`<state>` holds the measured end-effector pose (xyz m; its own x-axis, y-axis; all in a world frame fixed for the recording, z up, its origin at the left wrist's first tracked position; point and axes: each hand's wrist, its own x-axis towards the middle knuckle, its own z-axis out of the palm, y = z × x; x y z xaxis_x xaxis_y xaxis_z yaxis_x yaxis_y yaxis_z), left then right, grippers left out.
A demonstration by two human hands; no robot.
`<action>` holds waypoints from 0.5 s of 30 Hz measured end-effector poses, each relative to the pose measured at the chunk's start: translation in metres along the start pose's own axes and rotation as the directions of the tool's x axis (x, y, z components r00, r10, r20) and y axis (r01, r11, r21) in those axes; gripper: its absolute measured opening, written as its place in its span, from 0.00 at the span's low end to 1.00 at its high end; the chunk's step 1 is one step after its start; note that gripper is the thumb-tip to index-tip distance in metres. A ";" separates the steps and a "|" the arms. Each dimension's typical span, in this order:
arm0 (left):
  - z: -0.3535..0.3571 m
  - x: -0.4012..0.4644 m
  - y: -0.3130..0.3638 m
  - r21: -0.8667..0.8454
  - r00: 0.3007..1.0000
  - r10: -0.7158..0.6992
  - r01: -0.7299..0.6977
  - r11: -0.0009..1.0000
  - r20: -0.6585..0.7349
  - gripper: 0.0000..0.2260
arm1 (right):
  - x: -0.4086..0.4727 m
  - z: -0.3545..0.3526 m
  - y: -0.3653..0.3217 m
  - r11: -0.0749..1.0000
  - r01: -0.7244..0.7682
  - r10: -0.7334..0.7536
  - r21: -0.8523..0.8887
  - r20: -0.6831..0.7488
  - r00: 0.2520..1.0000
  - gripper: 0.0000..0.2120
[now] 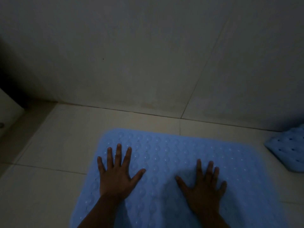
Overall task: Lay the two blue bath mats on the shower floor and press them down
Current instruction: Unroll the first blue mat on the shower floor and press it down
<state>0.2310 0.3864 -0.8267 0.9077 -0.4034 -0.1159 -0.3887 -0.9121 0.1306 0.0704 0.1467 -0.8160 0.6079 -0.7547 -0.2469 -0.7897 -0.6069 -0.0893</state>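
Both hands, left and right, lie flat with fingers spread on the first blue mat on the shower floor, while the second mat (bunched, not yet laid) sits off to the right, nearer the right hand.

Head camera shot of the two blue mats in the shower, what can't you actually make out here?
- Second mat, head view: the right edge cuts it off; only a corner shows, so whether it lies flat is unclear.
- Near end of the first mat: cut off by the bottom edge.
- Mat surface under the left hand and right hand: covered by the flat palms.
- Small object at the left edge: too dark and cropped to identify.
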 end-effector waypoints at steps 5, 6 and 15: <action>-0.001 0.002 0.001 -0.005 1.000 -0.011 0.011 1.000 0.007 0.43 | 0.003 -0.001 0.003 1.000 0.021 -0.022 0.021 0.031 0.999 0.52; -0.002 0.003 0.001 -0.005 1.000 -0.013 0.013 1.000 0.017 0.43 | 0.004 -0.001 0.003 1.000 0.020 -0.021 0.023 0.042 0.999 0.53; -0.025 0.011 0.003 -0.002 0.961 -0.020 0.021 1.000 0.277 0.50 | 0.024 -0.049 0.011 0.998 0.035 -0.052 0.054 0.346 0.937 0.62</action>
<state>0.2438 0.3810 -0.8029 0.8357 -0.3901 -0.3865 -0.3692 -0.9202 0.1303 0.0805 0.1100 -0.7761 0.5815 -0.5892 -0.5610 -0.7714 -0.6184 -0.1501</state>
